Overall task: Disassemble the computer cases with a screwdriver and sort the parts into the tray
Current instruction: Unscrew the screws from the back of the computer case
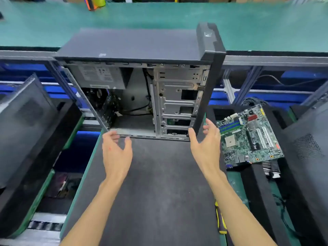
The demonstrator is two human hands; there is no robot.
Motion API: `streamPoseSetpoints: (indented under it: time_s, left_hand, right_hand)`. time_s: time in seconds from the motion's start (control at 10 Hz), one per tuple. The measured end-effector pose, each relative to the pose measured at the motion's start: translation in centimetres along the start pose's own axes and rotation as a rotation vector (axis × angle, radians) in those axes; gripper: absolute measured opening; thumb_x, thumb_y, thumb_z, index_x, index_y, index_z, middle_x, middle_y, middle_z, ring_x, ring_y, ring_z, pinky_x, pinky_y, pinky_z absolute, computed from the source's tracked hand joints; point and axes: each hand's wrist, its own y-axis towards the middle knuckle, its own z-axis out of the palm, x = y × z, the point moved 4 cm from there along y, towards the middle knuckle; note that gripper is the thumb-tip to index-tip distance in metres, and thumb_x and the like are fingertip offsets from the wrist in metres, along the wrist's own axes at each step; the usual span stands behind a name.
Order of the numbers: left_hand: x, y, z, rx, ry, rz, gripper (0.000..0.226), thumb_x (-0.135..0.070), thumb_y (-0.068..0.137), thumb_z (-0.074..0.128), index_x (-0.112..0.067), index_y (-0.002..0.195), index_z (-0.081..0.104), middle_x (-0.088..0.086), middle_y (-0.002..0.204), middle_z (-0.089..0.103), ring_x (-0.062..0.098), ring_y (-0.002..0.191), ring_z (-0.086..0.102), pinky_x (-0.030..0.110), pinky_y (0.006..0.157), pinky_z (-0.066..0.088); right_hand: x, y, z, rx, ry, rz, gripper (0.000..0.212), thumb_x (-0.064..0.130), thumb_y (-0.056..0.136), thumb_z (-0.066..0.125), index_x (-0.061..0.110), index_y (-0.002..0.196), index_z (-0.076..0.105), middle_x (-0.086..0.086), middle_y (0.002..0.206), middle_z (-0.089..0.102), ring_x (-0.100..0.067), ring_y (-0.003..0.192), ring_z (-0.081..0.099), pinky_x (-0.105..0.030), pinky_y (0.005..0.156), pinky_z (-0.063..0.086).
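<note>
Both hands are out in front, fingers spread and loosely bent, holding nothing. The left hand [117, 153] sits at the near left corner of the computer case [134, 80], fingertips right at its bottom metal edge; touching or just short, hard to say. The right hand [205, 144] is at the near right corner, thumb against the black front panel [211, 68], fingers reaching round its far side.

The case stands upright on the dark mat [156, 183] of the worktop [79, 176], just ahead of both hands, open side facing us. Inside, a power supply [99, 75] up top on the left-hand side, a silver drive cage [175, 102] by the right hand.

Just right of the right hand, a green circuit board [248, 135] lies tilted on black parts. Beside the right forearm, a yellow-and-black screwdriver handle [220, 221] at the mat's edge. Well out past each hand, more dark cases: one left [26, 125], one right [308, 139].
</note>
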Motion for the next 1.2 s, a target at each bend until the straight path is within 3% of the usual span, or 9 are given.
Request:
streamPoseSetpoints:
  time_s: [0.2, 0.3, 0.4, 0.5, 0.6, 0.7, 0.8, 0.9, 1.2]
  left_hand:
    - [2.2, 8.4, -3.2, -0.217, -0.042, -0.112, 0.069, -0.039, 0.085, 0.075, -0.009, 0.137, 0.04, 0.007, 0.133, 0.048, 0.022, 0.123, 0.045, 0.034, 0.103, 0.039]
    - [3.0, 11.0, -3.5, -0.159, -0.104, -0.086, 0.074, -0.041, 0.087, 0.073, -0.015, 0.146, 0.035, 0.001, 0.142, 0.045, 0.013, 0.13, 0.041, 0.024, 0.104, 0.032]
    - [3.3, 13.1, -3.0, -0.064, -0.173, -0.047, 0.052, -0.04, 0.088, 0.071, -0.029, 0.133, 0.048, -0.013, 0.125, 0.058, 0.002, 0.113, 0.052, 0.015, 0.095, 0.038]
    - [2.9, 14.6, -2.2, -0.042, -0.182, -0.02, 0.016, -0.036, 0.087, 0.068, -0.034, 0.091, 0.052, -0.016, 0.08, 0.06, -0.005, 0.07, 0.054, 0.019, 0.071, 0.044]
    - [2.7, 15.8, -1.8, -0.079, -0.193, -0.038, 0.023, -0.027, 0.088, 0.066, -0.031, 0.077, 0.046, -0.013, 0.069, 0.05, -0.009, 0.057, 0.048, 0.017, 0.063, 0.039]
    - [2.6, 16.3, -1.5, -0.108, -0.192, -0.026, 0.035, -0.019, 0.088, 0.065, -0.029, 0.067, 0.039, -0.01, 0.062, 0.042, -0.005, 0.05, 0.043, 0.008, 0.053, 0.037]
    - [2.6, 16.5, -1.7, -0.098, -0.187, -0.057, 0.035, -0.016, 0.088, 0.064, -0.022, 0.065, 0.038, -0.006, 0.061, 0.039, 0.001, 0.047, 0.038, 0.012, 0.05, 0.036]
    - [2.8, 16.0, -2.2, -0.097, -0.192, -0.092, 0.031, -0.019, 0.087, 0.064, -0.018, 0.066, 0.041, -0.001, 0.066, 0.043, 0.004, 0.051, 0.037, 0.016, 0.053, 0.035]
    - [2.1, 11.4, -4.9, -0.157, -0.103, -0.076, 0.035, -0.02, 0.084, 0.066, -0.005, 0.066, 0.041, 0.0, 0.06, 0.039, 0.014, 0.054, 0.033, 0.029, 0.054, 0.035]
  right_hand:
    - [2.4, 5.6, 1.9, -0.039, 0.159, 0.095, 0.087, 0.059, 0.085, 0.068, 0.023, 0.154, 0.028, 0.001, 0.148, 0.05, -0.008, 0.133, 0.042, -0.029, 0.116, 0.032]
    - [2.6, 5.7, 2.3, -0.14, 0.231, 0.052, 0.082, 0.057, 0.082, 0.071, 0.019, 0.147, 0.038, 0.024, 0.12, 0.061, 0.017, 0.104, 0.048, 0.003, 0.091, 0.029]
    - [2.1, 5.6, 2.8, -0.202, 0.287, 0.057, 0.077, 0.055, 0.078, 0.078, 0.029, 0.14, 0.039, 0.039, 0.095, 0.061, 0.019, 0.093, 0.054, 0.005, 0.078, 0.033]
    - [2.2, 5.7, 3.6, -0.196, 0.321, 0.089, 0.099, 0.062, 0.074, 0.078, 0.036, 0.153, 0.024, 0.065, 0.103, 0.04, 0.038, 0.102, 0.037, 0.013, 0.08, 0.022]
    - [1.5, 6.5, 3.9, -0.186, 0.395, 0.116, 0.114, 0.069, 0.066, 0.079, 0.03, 0.157, 0.021, 0.064, 0.113, 0.038, 0.035, 0.112, 0.036, 0.01, 0.09, 0.024]
    - [1.2, 7.3, 4.0, -0.177, 0.41, 0.109, 0.097, 0.072, 0.064, 0.078, 0.033, 0.145, 0.042, 0.028, 0.124, 0.061, 0.004, 0.119, 0.055, -0.011, 0.103, 0.041]
    - [1.2, 7.3, 3.9, -0.177, 0.422, 0.084, 0.079, 0.066, 0.069, 0.079, 0.027, 0.132, 0.054, 0.021, 0.105, 0.068, -0.002, 0.103, 0.063, -0.023, 0.1, 0.047]
    - [1.2, 6.8, 3.7, -0.178, 0.44, 0.077, 0.074, 0.055, 0.072, 0.08, 0.017, 0.131, 0.057, 0.006, 0.113, 0.07, -0.011, 0.109, 0.064, -0.036, 0.105, 0.047]
    - [2.5, 5.0, 0.8, -0.309, 0.489, 0.058, 0.025, 0.054, 0.082, 0.068, 0.031, 0.079, 0.058, 0.026, 0.066, 0.057, 0.005, 0.066, 0.051, -0.01, 0.068, 0.042]
